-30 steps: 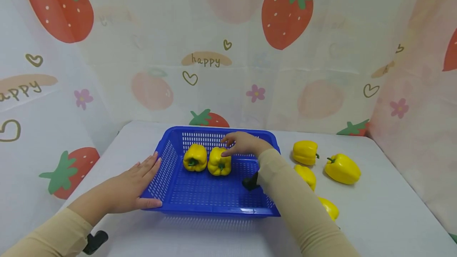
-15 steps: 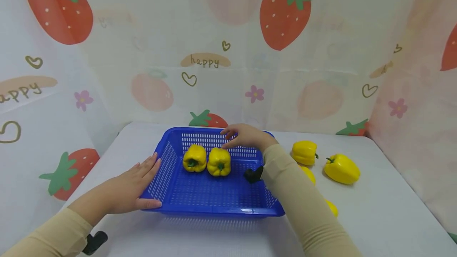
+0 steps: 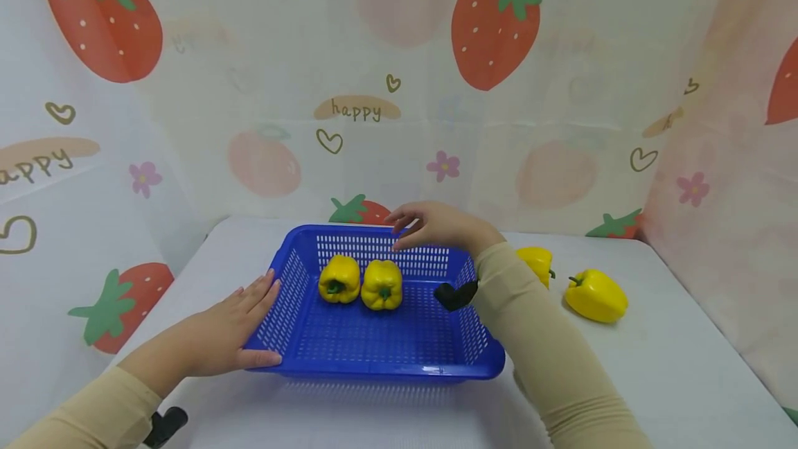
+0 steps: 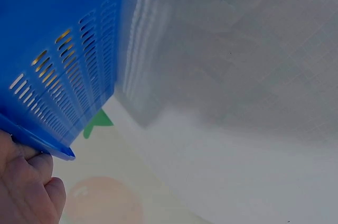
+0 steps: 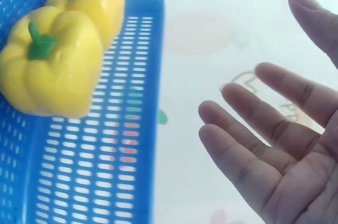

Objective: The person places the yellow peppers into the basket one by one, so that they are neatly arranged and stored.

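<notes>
A blue plastic basket (image 3: 386, 369) with slotted walls stands on the white table. Inside it, side by side, lie two yellow bell peppers: the left pepper (image 3: 339, 278) and the right pepper (image 3: 382, 285), green stems facing me. My left hand (image 3: 233, 328) rests on the basket's left rim, thumb on the front rim. In the left wrist view its fingers (image 4: 31, 182) touch the rim. My right hand (image 3: 439, 226) is raised over the basket's back edge, holding nothing. The right wrist view shows its fingers (image 5: 237, 168) spread, apart from the peppers.
Right of the basket, a yellow pepper (image 3: 600, 295) lies on the table, and another pepper (image 3: 536, 263) is partly covered by my right sleeve (image 3: 548, 345). Behind the table hangs a strawberry-printed cloth (image 3: 399, 158).
My right hand has let go of the right pepper in the basket, then risen and drawn to the right. The sleeve now covers more of the outside peppers. My left hand has not moved.
</notes>
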A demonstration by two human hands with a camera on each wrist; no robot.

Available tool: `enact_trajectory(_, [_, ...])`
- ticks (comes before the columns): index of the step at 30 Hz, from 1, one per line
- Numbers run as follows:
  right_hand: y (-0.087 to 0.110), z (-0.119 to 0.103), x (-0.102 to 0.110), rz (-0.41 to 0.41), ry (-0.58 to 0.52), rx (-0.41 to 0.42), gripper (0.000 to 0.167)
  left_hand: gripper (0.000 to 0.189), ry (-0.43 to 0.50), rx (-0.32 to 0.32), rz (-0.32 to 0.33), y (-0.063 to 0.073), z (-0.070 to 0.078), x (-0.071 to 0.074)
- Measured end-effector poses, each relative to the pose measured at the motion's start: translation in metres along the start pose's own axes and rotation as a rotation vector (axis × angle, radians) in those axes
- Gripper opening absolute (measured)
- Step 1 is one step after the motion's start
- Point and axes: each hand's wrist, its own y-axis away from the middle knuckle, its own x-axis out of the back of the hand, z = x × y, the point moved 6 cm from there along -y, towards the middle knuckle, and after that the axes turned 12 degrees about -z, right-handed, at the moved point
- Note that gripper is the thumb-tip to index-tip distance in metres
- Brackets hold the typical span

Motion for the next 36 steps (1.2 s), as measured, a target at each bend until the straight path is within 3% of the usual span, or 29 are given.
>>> enact_trajectory(6, [0.017, -0.005, 0.008, 0.004, -0.003, 0.030, 0.052, 0.108, -0.002, -0.010, 0.002, 0.002, 0.002, 0.002])
enact_trajectory(17, [0.048, 0.002, 0.023, 0.031, 0.012, -0.027, 0.052, 0.107, -0.007, -0.015, 0.010, 0.003, 0.004, 0.004])
enact_trajectory(27, [0.081, -0.001, 0.031, 0.019, 0.034, -0.007, 0.059, 0.108, -0.003, -0.006, 0.004, 0.004, 0.004, 0.005])
enact_trajectory(36, [0.107, 0.014, 0.036, 0.023, 0.022, 0.008, 0.061, 0.108, -0.002, -0.006, 0.003, 0.005, 0.004, 0.005])
